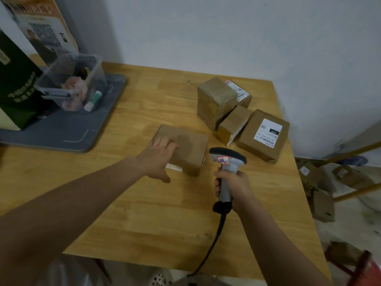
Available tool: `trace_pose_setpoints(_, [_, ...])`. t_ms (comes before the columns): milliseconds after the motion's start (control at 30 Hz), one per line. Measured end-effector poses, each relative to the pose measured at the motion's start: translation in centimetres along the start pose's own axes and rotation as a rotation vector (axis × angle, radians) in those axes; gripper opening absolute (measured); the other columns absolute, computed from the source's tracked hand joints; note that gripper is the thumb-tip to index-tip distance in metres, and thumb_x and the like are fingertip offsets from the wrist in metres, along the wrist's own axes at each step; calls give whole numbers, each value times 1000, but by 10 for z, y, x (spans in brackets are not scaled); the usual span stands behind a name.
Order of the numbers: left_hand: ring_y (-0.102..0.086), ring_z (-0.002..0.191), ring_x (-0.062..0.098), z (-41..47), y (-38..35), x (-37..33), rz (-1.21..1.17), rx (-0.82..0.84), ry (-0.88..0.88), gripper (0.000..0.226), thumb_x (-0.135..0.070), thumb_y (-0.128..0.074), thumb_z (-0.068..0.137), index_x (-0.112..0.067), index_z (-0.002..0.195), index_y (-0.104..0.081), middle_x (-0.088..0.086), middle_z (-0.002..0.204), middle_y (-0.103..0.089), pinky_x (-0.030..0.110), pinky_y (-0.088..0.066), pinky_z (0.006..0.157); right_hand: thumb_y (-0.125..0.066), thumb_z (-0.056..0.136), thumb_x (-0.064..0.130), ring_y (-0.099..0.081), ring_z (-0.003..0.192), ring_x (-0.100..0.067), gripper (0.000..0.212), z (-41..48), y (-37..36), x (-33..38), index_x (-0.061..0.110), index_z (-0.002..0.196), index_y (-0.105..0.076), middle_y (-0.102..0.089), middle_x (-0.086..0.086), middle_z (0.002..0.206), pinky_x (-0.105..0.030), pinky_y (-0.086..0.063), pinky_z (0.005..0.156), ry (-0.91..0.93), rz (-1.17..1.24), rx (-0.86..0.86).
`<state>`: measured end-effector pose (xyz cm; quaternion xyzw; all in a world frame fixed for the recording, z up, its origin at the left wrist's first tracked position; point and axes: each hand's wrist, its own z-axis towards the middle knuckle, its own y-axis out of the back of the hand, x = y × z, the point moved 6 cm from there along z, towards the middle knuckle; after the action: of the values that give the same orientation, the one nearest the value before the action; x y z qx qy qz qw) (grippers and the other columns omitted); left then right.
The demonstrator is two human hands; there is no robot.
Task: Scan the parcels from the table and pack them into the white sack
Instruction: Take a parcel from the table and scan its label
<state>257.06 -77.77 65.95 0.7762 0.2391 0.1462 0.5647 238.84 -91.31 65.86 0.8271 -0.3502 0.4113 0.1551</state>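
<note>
Five parcels lie on the wooden table point(144, 213): a cluster of four point(216, 102) far right, and one parcel point(185, 145) at centre under the flat, straight fingers of the left hand point(158, 155). The right hand point(235, 186) grips the single scanner point(226, 162). Far left, a clear bin point(99, 75) holds blurred rolls point(72, 87).

The left hand point(159, 156) lies flat on a parcel point(185, 148). The right hand point(233, 187) grips a scanner point(226, 162) just beside it; 4 boxes point(243, 118) sit beyond the scanner's head.

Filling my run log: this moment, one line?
left hand on near parcel | right hand grips scanner | four parcels behind
</note>
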Motion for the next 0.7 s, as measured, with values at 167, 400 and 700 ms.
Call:
trace_pose_setpoints(167, [30, 142, 22, 46, 16, 10, -53, 207, 27, 133, -50, -78, 66, -16, 151, 18, 3, 158, 25, 44, 12, 116, -60, 85, 0, -51, 43, -18, 11, -2, -10, 2, 6, 77, -56, -56, -7, 54, -28, -44, 45, 26, -10, 9])
trace_pose_setpoints(400, [-12, 144, 33, 78, 32, 17, 15, 330, 115, 154, -74, -80, 31, -23, 153, 0, 6, 154, -17, 50, -20, 116, -60, 85, -2, -49, 39, -18, 12, 4, -2, -1, 4, 76, -55, -55, -8, 52, -26, -43, 41, 19, 36, -12])
trace_pose_setpoints(700, [-19, 131, 26, -17, 20, -5, -156, -53, 72, 79, -56, -80, 54, -34, 113, -33, 2, 135, -20, 43, -33, 101, -62, 83, 2, -54, 45, -20, 11, 9, 8, 0, 4, 73, -60, -61, -11, 58, -31, -46, 48, 47, 51, -45])
